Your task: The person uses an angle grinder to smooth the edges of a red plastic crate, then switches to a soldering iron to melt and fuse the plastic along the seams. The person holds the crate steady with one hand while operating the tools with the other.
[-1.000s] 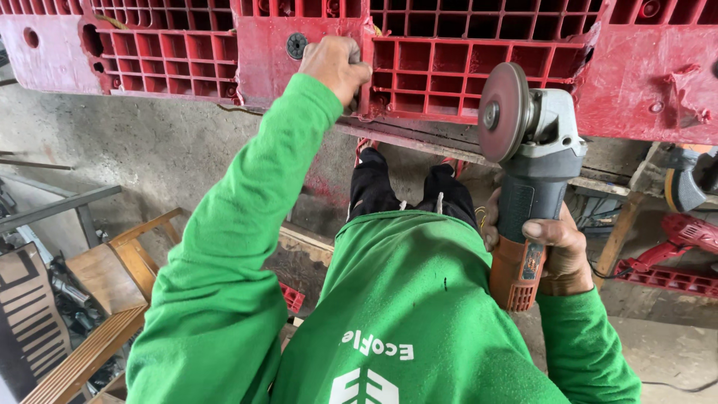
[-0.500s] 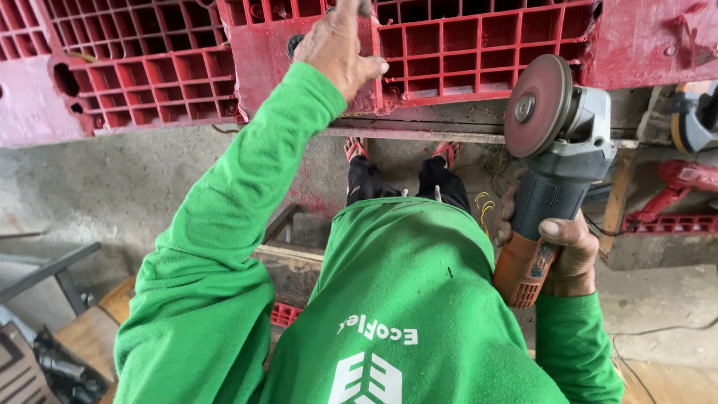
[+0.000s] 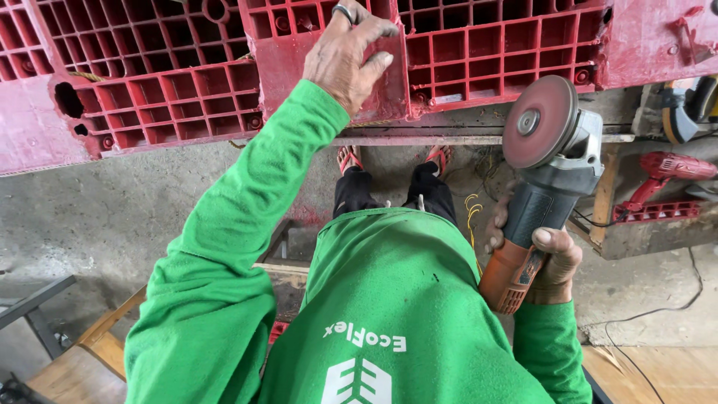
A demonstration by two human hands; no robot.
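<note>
The red plastic pallet (image 3: pixel 479 52) lies across the top of the view, its ribbed grid of open square cells facing up, and its near edge runs just above a narrow metal bar (image 3: pixel 419 140) beneath it. The cells that show hold nothing that can be made out. A round hole (image 3: pixel 67 99) breaks the pallet's left part near a worn, pale corner.

The left hand (image 3: pixel 348 52) rests flat on a solid red panel of the pallet, fingers spread and curled slightly over it, a ring on one finger; it presses on the surface rather than closing round anything.

The right hand (image 3: pixel 542 258) is clamped round the body of an angle grinder (image 3: pixel 550 176), fingers wrapped tight on the dark grip above its orange rear end. The grinder's reddish disc (image 3: pixel 540 122) stands just below the pallet's near edge, close to it, apart from the left hand; whether it touches the edge cannot be told.

Between the pallet and the person's green shirt (image 3: pixel 396 299) there is open room down to the concrete floor (image 3: pixel 112 217), where two sandalled feet (image 3: pixel 393 158) stand. To the right, a red power tool (image 3: pixel 666 168) lies on a wooden ledge (image 3: pixel 651 236), well clear of the grinder.
</note>
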